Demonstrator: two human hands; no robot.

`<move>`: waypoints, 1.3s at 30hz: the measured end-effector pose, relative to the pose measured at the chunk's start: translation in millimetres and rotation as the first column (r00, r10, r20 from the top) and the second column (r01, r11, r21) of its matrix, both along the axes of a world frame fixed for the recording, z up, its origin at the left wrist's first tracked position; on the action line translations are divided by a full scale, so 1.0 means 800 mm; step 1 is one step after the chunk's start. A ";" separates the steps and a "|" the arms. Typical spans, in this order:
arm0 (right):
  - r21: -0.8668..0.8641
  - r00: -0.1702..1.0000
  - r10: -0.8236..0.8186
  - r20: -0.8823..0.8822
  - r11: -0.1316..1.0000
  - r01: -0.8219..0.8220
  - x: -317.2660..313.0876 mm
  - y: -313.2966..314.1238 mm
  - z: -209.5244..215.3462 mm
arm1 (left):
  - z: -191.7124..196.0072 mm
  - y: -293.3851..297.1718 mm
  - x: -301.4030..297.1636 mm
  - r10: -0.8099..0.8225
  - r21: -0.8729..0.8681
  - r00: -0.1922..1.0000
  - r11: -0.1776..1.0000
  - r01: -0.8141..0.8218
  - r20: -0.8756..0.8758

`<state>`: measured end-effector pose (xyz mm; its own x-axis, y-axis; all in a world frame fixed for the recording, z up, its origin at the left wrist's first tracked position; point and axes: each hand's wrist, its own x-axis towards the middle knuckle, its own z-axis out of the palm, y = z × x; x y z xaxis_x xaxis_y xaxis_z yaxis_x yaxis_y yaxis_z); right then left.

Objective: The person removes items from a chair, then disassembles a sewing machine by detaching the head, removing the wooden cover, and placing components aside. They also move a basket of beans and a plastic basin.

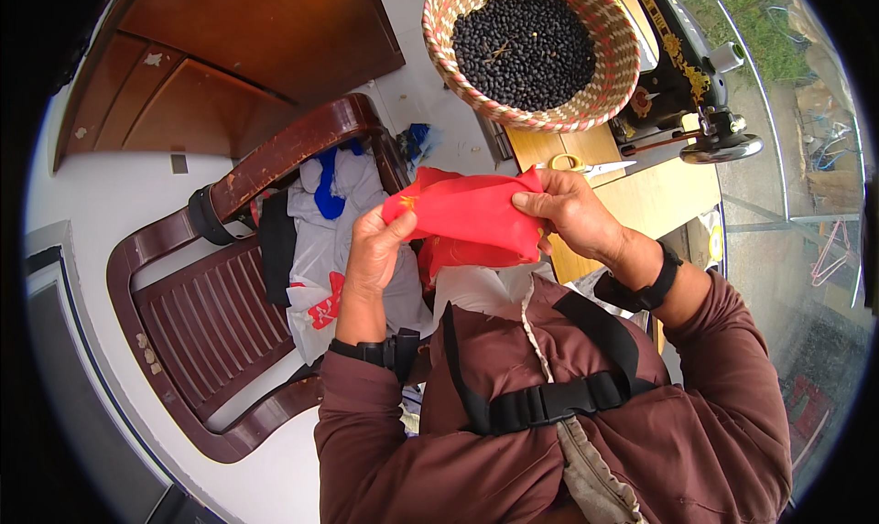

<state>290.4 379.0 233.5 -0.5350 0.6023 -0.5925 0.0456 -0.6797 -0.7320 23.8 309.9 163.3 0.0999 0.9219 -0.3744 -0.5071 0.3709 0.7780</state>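
Stretched between my two hands is a piece of red cloth (pixel 472 205) with a small yellow mark near its left end. My left hand (pixel 377 240) pinches the left end, thumb on top. At the right end my right hand (pixel 572 211) grips the cloth between thumb and fingers. More of the red fabric hangs in folds underneath, and its full shape is hidden. Just beyond my right hand, a pair of scissors (pixel 600 168) with yellow handles lies on the wooden table (pixel 668 194).
A woven basket (pixel 623 66) of black beans or seeds (pixel 522 53) stands on the table's far part, beside a black sewing machine (pixel 696 75) with a handwheel (pixel 723 149). To the left, a wooden chair (pixel 211 323) bears a heap of clothes (pixel 343 194). A brown wooden cabinet (pixel 247 39) stands behind it.
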 end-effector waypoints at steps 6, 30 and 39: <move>0.048 0.997 -0.045 0.065 0.998 0.042 -0.002 -0.001 -0.011 | 0.017 0.021 0.012 0.117 0.050 0.973 0.990 -0.129 0.199; -0.145 0.819 0.572 0.042 0.815 -0.561 0.059 -0.031 -0.075 | -0.119 -0.145 0.007 0.384 -0.369 0.907 0.829 -0.420 -0.170; -0.155 0.608 0.793 0.034 0.605 -0.781 0.067 -0.068 -0.086 | -0.204 -0.347 -0.001 0.423 -0.348 0.563 0.485 -0.802 -0.710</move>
